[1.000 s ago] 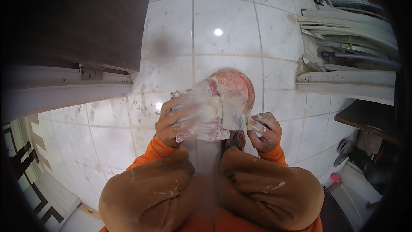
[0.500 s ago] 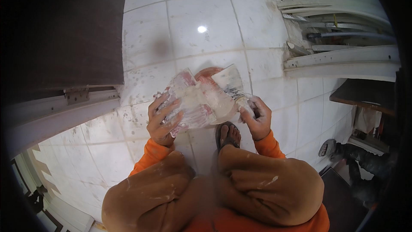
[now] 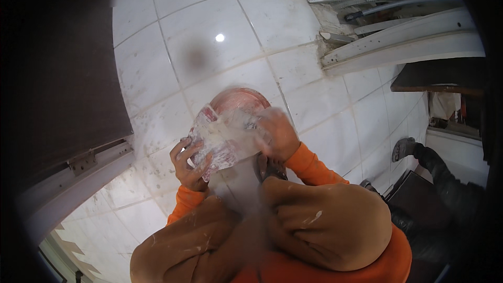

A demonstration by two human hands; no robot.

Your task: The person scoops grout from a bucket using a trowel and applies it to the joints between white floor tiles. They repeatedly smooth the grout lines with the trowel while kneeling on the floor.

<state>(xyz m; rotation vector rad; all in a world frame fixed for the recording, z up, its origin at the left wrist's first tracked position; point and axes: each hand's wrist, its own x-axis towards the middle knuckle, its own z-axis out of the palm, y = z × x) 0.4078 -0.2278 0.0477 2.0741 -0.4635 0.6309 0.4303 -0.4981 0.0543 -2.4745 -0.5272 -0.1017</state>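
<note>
Hold the white-smeared, reddish flat slab [image 3: 221, 141] level, gripped in the left hand [image 3: 190, 166]; cannot tell grip of the blurred right hand [image 3: 280, 134].

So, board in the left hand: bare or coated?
Coated: pale paste smears much of the board, with reddish patches showing near its edges.

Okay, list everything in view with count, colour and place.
Smeared board: one, white over red, centre.
Basin: one, reddish, just beyond the board.
Tiled floor: one, white, beneath.
Panel: one, dark brown, left.
Hinge: one, grey, near the panel's bottom edge.
Long strips: several, whitish and grey, upper right.
Ledge: one, dark brown, right.
Another person's shoe: at least one, grey, far right.
Left hand: one, orange-sleeved, gripping the board.
Right hand: one, orange-sleeved, blurred, at the board's right side.
Own foot: one, dark footwear, below the board.
Trousers: one pair, brown, below centre.
</note>
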